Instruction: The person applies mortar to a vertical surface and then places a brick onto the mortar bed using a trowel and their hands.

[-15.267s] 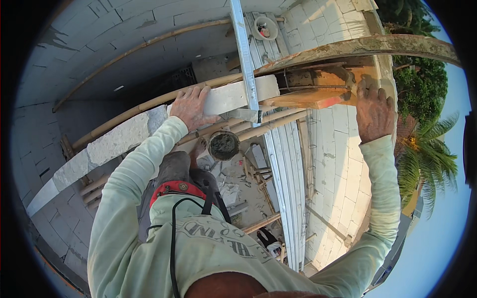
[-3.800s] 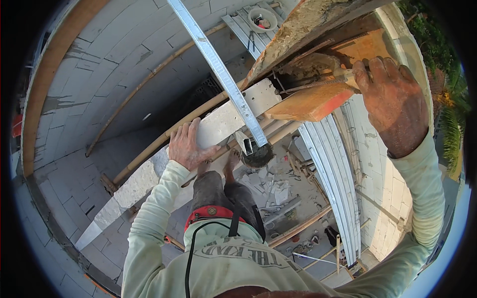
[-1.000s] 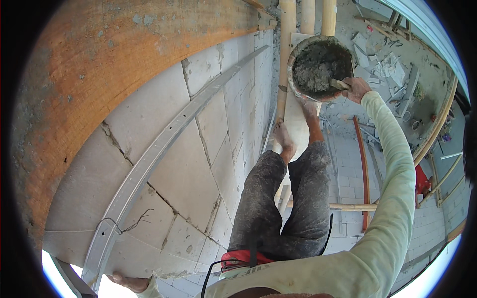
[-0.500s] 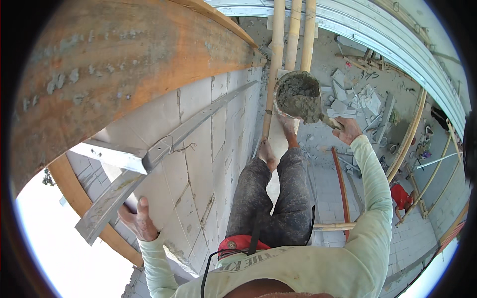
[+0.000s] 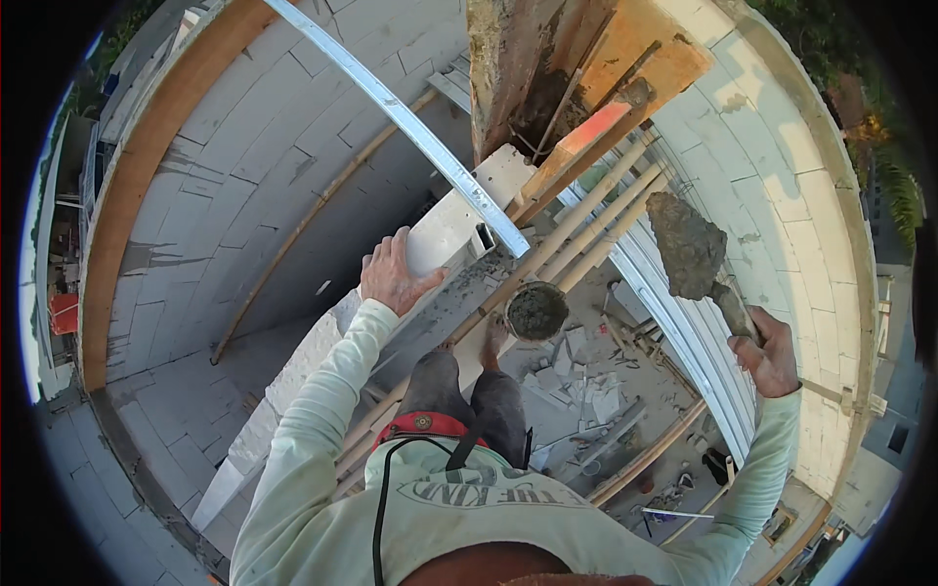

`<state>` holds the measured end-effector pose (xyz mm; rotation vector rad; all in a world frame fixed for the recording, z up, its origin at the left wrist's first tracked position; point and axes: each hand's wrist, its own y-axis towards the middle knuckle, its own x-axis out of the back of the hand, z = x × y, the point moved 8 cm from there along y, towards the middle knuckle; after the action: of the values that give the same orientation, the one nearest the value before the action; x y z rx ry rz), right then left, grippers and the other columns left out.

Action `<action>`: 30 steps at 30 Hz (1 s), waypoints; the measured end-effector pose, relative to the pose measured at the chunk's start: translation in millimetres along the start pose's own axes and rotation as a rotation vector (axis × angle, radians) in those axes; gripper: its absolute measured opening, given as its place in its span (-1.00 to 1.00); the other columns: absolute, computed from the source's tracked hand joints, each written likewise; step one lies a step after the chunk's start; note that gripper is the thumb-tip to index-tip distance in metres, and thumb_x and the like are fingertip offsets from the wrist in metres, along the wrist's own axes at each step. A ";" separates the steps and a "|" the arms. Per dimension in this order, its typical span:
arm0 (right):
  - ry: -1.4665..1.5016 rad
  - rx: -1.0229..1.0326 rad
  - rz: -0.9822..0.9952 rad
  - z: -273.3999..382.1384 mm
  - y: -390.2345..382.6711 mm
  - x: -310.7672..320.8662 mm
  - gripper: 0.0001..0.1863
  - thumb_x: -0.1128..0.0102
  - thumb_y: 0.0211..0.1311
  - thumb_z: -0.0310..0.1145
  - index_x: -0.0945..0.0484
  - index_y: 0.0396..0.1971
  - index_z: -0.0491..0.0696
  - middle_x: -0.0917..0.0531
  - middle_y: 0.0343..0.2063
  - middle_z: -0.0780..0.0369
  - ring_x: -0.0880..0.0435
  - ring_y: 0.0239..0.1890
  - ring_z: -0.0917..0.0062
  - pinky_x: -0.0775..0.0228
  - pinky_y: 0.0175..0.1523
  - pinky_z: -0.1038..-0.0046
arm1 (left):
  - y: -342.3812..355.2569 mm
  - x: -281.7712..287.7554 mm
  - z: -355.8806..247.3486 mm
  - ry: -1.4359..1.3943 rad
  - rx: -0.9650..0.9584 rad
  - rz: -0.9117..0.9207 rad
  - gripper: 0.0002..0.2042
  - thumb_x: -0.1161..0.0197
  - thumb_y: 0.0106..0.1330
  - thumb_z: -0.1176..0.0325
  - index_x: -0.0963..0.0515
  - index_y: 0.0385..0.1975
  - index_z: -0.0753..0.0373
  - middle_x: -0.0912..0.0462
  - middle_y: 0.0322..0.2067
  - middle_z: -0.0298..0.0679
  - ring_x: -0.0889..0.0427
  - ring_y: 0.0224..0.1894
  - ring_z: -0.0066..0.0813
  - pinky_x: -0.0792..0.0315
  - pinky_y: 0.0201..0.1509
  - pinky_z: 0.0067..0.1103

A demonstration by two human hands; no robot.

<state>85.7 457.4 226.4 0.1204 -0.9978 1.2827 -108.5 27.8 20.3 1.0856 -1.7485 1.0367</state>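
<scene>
The mortar [image 5: 686, 244] on the trowel [image 5: 733, 308] is mid-grey, the block course [image 5: 440, 239] chalky white, and the wall [image 5: 234, 146] pale grey, patterned with darker staggered joint lines. The shirt [image 5: 547, 523] is pale green with dark lettering, the belt [image 5: 401, 428] red and the trousers [image 5: 437, 386] dark grey. The metal channel [image 5: 405, 122] is silver, the bamboo poles [image 5: 598, 220] tan, and the board [image 5: 586, 139] orange-brown with a bright red-orange patch.
</scene>
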 end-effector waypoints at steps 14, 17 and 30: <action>-0.979 0.679 -0.999 196.9 64.3 41.6 -0.60 -0.23 -0.06 -0.36 -0.47 -0.13 0.00 -0.55 -0.32 0.16 -0.61 -0.33 0.17 -0.46 -0.33 0.19 | -5.3 1.1 3.5 -0.063 -0.055 -0.065 -0.06 -0.30 -0.12 -0.30 -0.25 0.20 0.26 -0.46 -0.08 -0.14 -0.47 0.01 -0.22 -0.30 0.04 -0.34; -0.920 0.681 -1.037 207.4 37.9 59.0 -0.62 -0.21 -0.02 -0.39 -0.46 -0.11 -0.03 -0.59 -0.34 0.15 -0.61 -0.36 0.15 -0.44 -0.33 0.20 | -11.0 -2.3 14.3 -0.060 -0.036 -0.074 -0.05 -0.29 -0.12 -0.31 -0.25 0.20 0.26 -0.46 -0.08 -0.14 -0.47 0.02 -0.22 -0.29 0.05 -0.34; 0.169 0.031 -0.405 -91.9 32.7 -80.2 -0.73 -0.13 -0.03 -0.49 -0.49 -0.24 -0.18 -0.46 -0.52 0.24 -0.37 -0.49 0.58 -0.27 -0.34 0.51 | 2.7 -4.6 -4.6 0.025 -0.026 -0.041 -0.07 -0.33 -0.10 -0.28 -0.26 0.20 0.26 -0.47 -0.02 -0.11 -0.46 0.08 -0.16 -0.28 0.15 -0.30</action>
<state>113.2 463.0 103.2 0.2221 -0.7615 0.9205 -108.7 34.0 17.0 1.0837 -1.7087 0.9957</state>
